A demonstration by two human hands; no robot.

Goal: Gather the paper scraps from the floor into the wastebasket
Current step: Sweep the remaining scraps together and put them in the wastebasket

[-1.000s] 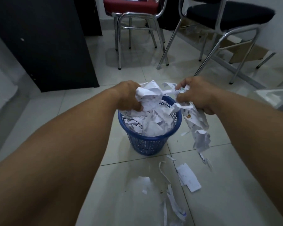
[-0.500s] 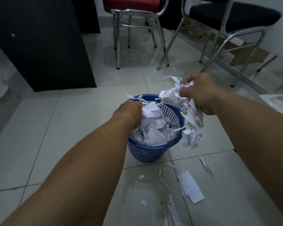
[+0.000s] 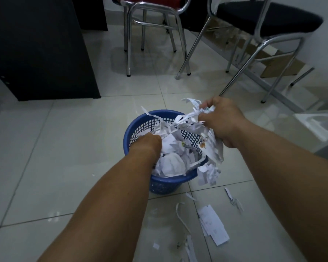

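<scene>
Right hand [image 3: 223,121]: fingers curled tight round a bunch of paper scraps [image 3: 213,152], held over the right rim of the wastebasket [image 3: 159,111]. The bunch's tail hangs outside that rim, down the right wall.

Left hand [image 3: 147,143]: sunk knuckles-up into the paper pile [image 3: 170,164] inside the wastebasket. Its fingers are buried, so I can't tell whether it grips or just presses.

Counts:
- 2 hands
- 1 wastebasket, blue plastic mesh, upright on the tiled floor [image 3: 64,148], roughly full
- On the floor on the near side of the wastebasket: 1 stack of rectangular slips [image 3: 214,227], 1 curled strip [image 3: 181,216], 1 tangle of thin strips [image 3: 234,200], plus small bits too blurred to count
- Beyond the wastebasket: 2 chrome-legged chairs, a red-seat chair [image 3: 150,0] and a dark-seat chair [image 3: 263,17]
- 1 dark cabinet [image 3: 36,44], beyond and to the left
</scene>
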